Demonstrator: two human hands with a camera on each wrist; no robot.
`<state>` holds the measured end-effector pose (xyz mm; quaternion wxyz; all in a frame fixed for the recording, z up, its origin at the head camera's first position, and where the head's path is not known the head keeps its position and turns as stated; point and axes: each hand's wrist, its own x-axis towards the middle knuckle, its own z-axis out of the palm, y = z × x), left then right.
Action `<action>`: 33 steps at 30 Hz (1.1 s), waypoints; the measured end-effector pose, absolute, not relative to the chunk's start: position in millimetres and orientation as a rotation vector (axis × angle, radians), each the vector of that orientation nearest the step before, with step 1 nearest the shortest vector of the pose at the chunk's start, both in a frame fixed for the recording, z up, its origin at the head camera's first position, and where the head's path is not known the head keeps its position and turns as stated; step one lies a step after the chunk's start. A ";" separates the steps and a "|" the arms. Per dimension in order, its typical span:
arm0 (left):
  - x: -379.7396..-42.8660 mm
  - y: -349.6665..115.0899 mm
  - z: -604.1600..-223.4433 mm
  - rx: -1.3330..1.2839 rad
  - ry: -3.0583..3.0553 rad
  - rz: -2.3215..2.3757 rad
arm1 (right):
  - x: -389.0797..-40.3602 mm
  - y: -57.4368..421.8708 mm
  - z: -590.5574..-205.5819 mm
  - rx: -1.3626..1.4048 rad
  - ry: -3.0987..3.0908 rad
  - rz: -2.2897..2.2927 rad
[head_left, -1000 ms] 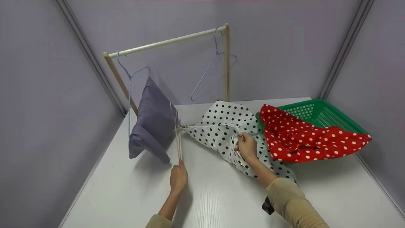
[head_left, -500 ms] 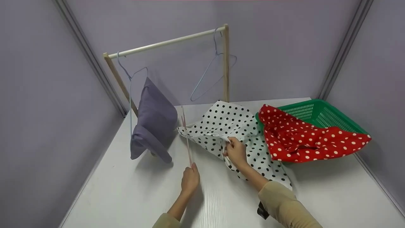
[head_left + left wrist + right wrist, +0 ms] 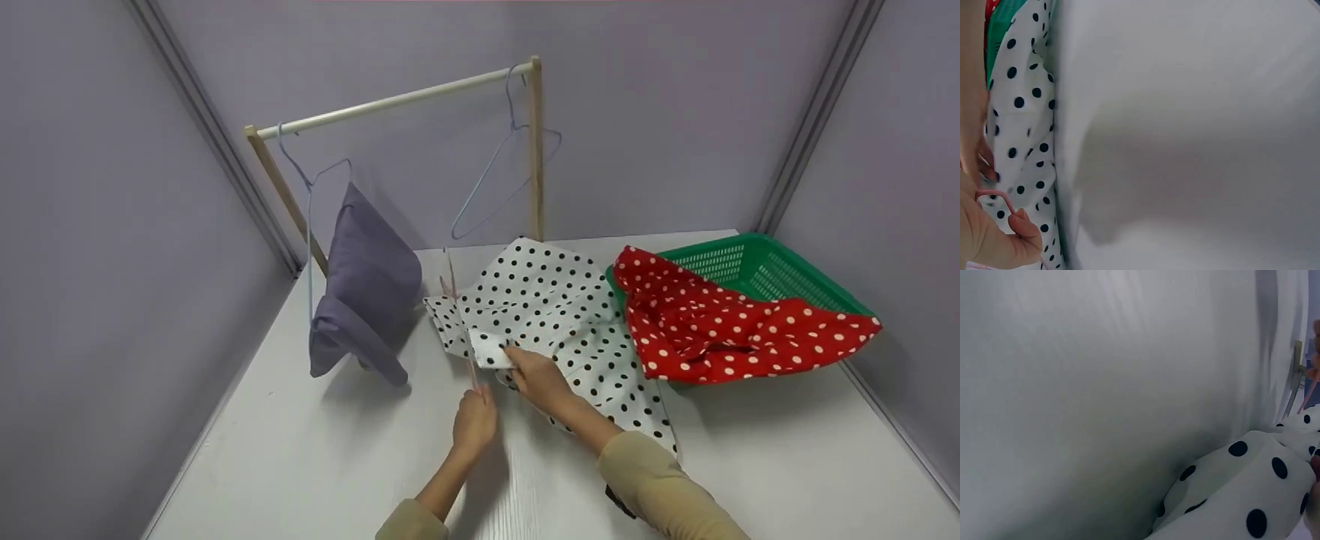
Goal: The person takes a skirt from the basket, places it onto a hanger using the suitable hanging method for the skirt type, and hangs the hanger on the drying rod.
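My left hand (image 3: 476, 424) grips one end of a thin pink hanger (image 3: 1000, 193), held edge-on in the head view. The hanger's far part stands in front of a white cloth garment with black polka dots (image 3: 551, 289). That garment lies spread and rumpled on the table, its exact kind unclear. My right hand (image 3: 541, 381) pinches a folded-over edge of it, close beside the hanger. In the right wrist view only a bit of that hand shows at the right edge, by the dotted cloth (image 3: 1258, 489).
A rack (image 3: 397, 100) with a pale rail stands at the back. A purple cloth item (image 3: 371, 274) hangs on its left hanger; a bare blue hanger (image 3: 480, 187) hangs at right. Red dotted cloth (image 3: 720, 330) drapes over a green basket (image 3: 806, 274) on the white table (image 3: 300, 465).
My left hand has moved right with the pink hanger, toward the white garment. My right hand has drawn the garment's edge left and nearer, folding it over beside the hanger.
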<state>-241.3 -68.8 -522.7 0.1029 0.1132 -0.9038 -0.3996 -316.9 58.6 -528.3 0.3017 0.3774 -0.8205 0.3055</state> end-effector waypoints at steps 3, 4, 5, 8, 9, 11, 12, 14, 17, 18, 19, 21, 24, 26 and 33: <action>-240.2 -66.6 -518.2 0.299 -2.650 -1.185 | -316.6 54.4 -536.3 1.168 -2.047 0.573; -239.8 -65.7 -517.8 0.290 -2.646 -1.184 | -316.6 53.8 -539.1 1.200 -2.014 0.532; -239.4 -64.9 -517.6 0.280 -2.643 -1.181 | -316.5 53.1 -541.3 1.217 -1.993 0.508; -237.6 -63.5 -517.5 0.275 -2.644 -1.179 | -315.9 51.9 -545.6 1.207 -1.988 0.485; -237.1 -63.2 -517.4 0.273 -2.650 -1.178 | -315.7 51.7 -546.7 1.188 -2.003 0.475; -236.2 -62.5 -516.9 0.266 -2.666 -1.183 | -315.2 51.0 -547.1 1.131 -2.051 0.443; -236.0 -62.2 -516.6 0.263 -2.673 -1.184 | -315.1 50.7 -546.9 1.112 -2.074 0.436; -236.1 -61.8 -516.1 0.246 -2.689 -1.176 | -315.3 50.1 -546.0 1.107 -2.118 0.435; -236.8 -62.0 -516.6 0.250 -2.716 -1.136 | -315.9 51.0 -543.7 1.199 -2.199 0.504; -237.3 -62.5 -517.9 0.251 -2.727 -1.110 | -316.7 52.3 -543.0 1.255 -2.214 0.535; -237.8 -62.8 -519.5 0.250 -2.741 -1.080 | -317.6 54.2 -542.4 1.311 -2.233 0.560; -238.2 -62.8 -522.8 0.259 -2.775 -1.012 | -319.7 58.6 -540.8 1.418 -2.272 0.611; -238.2 -61.6 -528.1 0.246 -2.832 -0.861 | -322.9 63.2 -535.3 1.482 -2.399 0.764; -237.6 -60.6 -529.9 0.253 -2.853 -0.754 | -323.2 62.4 -529.1 1.374 -2.555 0.993; -236.1 -55.0 -532.8 0.259 -2.823 -0.475 | -319.8 44.0 -506.2 0.594 -2.679 2.032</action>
